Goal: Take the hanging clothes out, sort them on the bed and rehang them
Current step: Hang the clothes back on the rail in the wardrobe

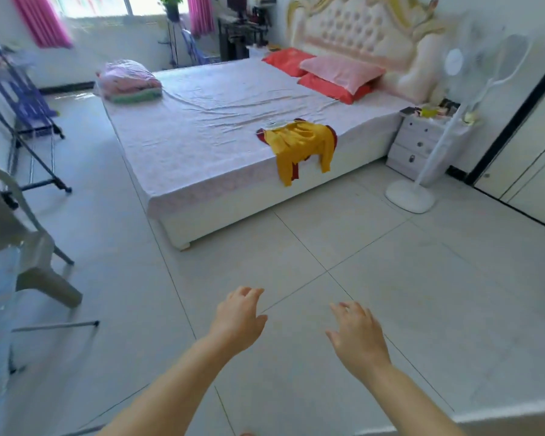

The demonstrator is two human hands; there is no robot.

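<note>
A yellow and red garment (302, 146) lies on the near right edge of the bed (202, 133), partly draped over the side, with a hanger at its top. My left hand (238, 319) and my right hand (356, 335) are stretched forward over the tiled floor, well short of the bed. Both hold nothing, and their fingers are loosely spread. A clothes rack (22, 121) with blurred hanging items stands at the far left.
A folded pink quilt (129, 80) sits at the bed's far corner, pillows (331, 73) by the headboard. A grey plastic chair (22, 243) stands at left. A white fan (422, 171) and a nightstand (419, 140) stand right of the bed.
</note>
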